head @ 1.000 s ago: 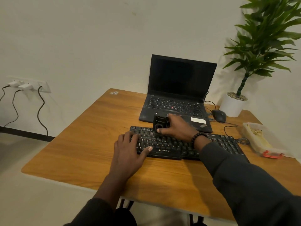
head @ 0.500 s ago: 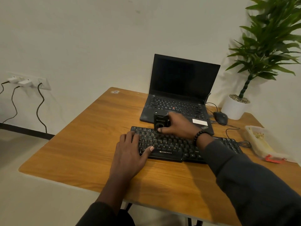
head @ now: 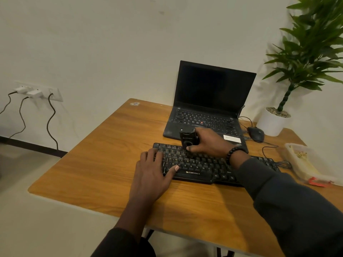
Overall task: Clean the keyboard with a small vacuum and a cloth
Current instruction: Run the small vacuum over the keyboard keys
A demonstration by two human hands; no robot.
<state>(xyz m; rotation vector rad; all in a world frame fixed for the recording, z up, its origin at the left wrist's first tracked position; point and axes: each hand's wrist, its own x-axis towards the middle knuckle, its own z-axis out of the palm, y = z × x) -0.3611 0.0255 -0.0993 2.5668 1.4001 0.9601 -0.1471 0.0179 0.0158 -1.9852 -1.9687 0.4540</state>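
On the wooden counter (head: 104, 164) the black keyboard (head: 200, 164) lies in front of the laptop (head: 207, 108). The left hand (head: 152, 173) rests spread and flat on its left end, probably to stop it sliding. The right hand (head: 209, 143) grips the small vacuum (head: 187, 140) upright on the upper key rows, mouth down, presumably for suction; no cloth is visible.

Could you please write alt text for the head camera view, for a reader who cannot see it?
A person's right hand holds a small black vacuum upright on a black Zebronics keyboard, while the left hand rests flat on its left end. Behind it on the wooden desk sit an open laptop with a dark screen, a mouse and a potted plant.
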